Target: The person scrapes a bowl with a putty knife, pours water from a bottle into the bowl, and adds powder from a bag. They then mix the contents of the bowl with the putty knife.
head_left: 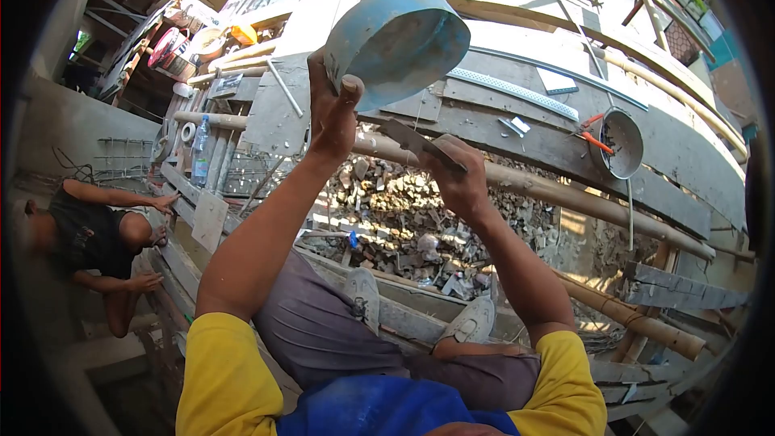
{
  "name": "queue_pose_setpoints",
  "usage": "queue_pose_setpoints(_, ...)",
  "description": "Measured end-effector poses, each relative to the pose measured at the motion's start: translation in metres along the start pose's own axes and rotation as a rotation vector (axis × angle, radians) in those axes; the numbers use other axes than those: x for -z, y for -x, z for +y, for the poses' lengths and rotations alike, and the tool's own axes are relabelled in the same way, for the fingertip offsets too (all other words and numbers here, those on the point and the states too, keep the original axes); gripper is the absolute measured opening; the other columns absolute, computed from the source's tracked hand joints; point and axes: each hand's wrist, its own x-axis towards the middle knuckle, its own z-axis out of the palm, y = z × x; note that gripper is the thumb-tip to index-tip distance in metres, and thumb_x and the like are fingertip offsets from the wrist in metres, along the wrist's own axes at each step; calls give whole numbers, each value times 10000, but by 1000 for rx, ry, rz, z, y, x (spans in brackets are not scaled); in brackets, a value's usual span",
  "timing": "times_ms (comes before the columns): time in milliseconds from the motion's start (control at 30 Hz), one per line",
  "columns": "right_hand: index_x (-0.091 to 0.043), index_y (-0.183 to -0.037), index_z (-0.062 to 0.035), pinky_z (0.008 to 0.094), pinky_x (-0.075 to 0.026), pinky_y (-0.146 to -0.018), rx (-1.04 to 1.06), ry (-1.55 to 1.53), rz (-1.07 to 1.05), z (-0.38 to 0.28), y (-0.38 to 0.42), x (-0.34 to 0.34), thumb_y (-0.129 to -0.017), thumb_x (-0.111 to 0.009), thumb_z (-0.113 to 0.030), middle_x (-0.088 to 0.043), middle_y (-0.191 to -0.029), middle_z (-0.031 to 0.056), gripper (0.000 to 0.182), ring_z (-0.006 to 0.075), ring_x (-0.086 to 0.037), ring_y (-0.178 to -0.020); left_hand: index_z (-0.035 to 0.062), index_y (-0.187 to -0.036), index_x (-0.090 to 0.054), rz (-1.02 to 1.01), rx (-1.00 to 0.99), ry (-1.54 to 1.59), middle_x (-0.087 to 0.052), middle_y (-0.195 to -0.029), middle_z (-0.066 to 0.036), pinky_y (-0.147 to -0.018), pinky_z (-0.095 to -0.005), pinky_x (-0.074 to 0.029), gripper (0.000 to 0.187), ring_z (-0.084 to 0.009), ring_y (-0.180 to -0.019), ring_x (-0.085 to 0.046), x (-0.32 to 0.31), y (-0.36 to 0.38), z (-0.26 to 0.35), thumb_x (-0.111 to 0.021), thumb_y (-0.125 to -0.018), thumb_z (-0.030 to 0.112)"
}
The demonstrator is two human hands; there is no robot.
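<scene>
My left hand (pixel 333 113) grips the rim of a blue, stained bowl (pixel 395 44), which is tilted so that its inside shows. To the right and a little lower, my right hand (pixel 458 173) is closed around a flat, dark metal tool (pixel 412 141). The tool's thin end points toward my left hand, just below the bowl, and does not touch the bowl. Behind both hands run weathered planks and a long round pole (pixel 533 183).
Rubble (pixel 404 218) lies far below between the poles. A metal pot (pixel 622 143) and orange-handled pliers (pixel 596 142) rest on planks (pixel 517 133) at the right. A person (pixel 89 230) crouches at the left, near a water bottle (pixel 202 151). Buckets (pixel 171 52) stand upper left.
</scene>
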Motion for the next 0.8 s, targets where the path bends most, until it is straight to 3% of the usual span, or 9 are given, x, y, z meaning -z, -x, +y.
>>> queue_pose_setpoints(100,-662,-1001,12,296,-489,-625,167,105,141,6,-3,-1,-930,-634,-231,-653,-849,60,255,157,-605,-718,93,-1295,-319,-8,81,62,-435,-1240,-86,-1006,-359,-383,827,-178,-1175,-435,2,5,-3,-639,-795,669)
queue_pose_setpoints(200,-622,-1087,14,319,-554,-692,-302,-574,286,-5,-15,-6,-935,-632,-191,-667,-896,92,255,187,-648,-764,177,-1362,-285,-67,167,213,-406,-1358,-75,-1046,-436,-443,783,-233,-1295,-426,-1,10,-9,-652,-810,592)
queue_pose_setpoints(333,-616,-1020,56,286,-565,-688,-321,-627,308,-1,-21,-3,-931,-631,-168,-657,-910,127,241,182,-675,-827,171,-1355,-279,-131,271,256,-437,-1335,-80,-1035,-422,-436,794,-236,-1258,-460,-13,22,-5,-673,-806,588)
queue_pose_setpoints(433,-628,-1009,15,306,-508,-653,-130,-201,360,14,-21,16,-925,-617,-124,-677,-869,102,163,196,-645,-733,88,-1308,-285,-181,294,-84,-491,-1208,-101,-989,-358,-408,891,-198,-1161,-471,-6,12,10,-730,-746,617)
queue_pose_setpoints(500,-631,-945,-3,328,-458,-603,229,311,411,16,-28,29,-899,-607,-62,-641,-779,104,79,231,-616,-683,57,-1272,-369,-157,301,-66,-535,-1141,-99,-986,-345,-396,815,-194,-1125,-492,-2,9,13,-748,-754,559)
queue_pose_setpoints(567,-640,-914,-26,360,-417,-586,295,344,428,11,-30,30,-866,-625,-50,-592,-713,107,56,263,-587,-667,45,-1213,-460,-193,355,-113,-548,-1114,-95,-994,-329,-373,752,-187,-1107,-493,3,6,13,-758,-743,551)
queue_pose_setpoints(667,-612,-993,53,278,-565,-623,283,563,462,13,-27,26,-926,-591,-76,-644,-838,113,147,181,-676,-698,66,-1088,-510,-111,314,-67,-556,-1026,-60,-892,-309,-405,593,-155,-990,-503,-3,9,8,-762,-763,494)
queue_pose_setpoints(733,-605,-947,68,284,-554,-533,-212,-117,388,12,-24,16,-926,-613,-121,-615,-792,124,190,201,-654,-581,75,-1062,-507,-78,297,-54,-553,-1002,-48,-856,-305,-411,551,-143,-952,-499,-3,11,5,-762,-773,469)
queue_pose_setpoints(800,-605,-916,55,278,-526,-475,-273,-242,334,17,-19,3,-927,-626,-183,-613,-742,103,239,194,-637,-545,81,-1176,-457,-122,276,-46,-546,-1086,-50,-930,-319,-431,497,-138,-1035,-522,-2,14,4,-733,-845,330)
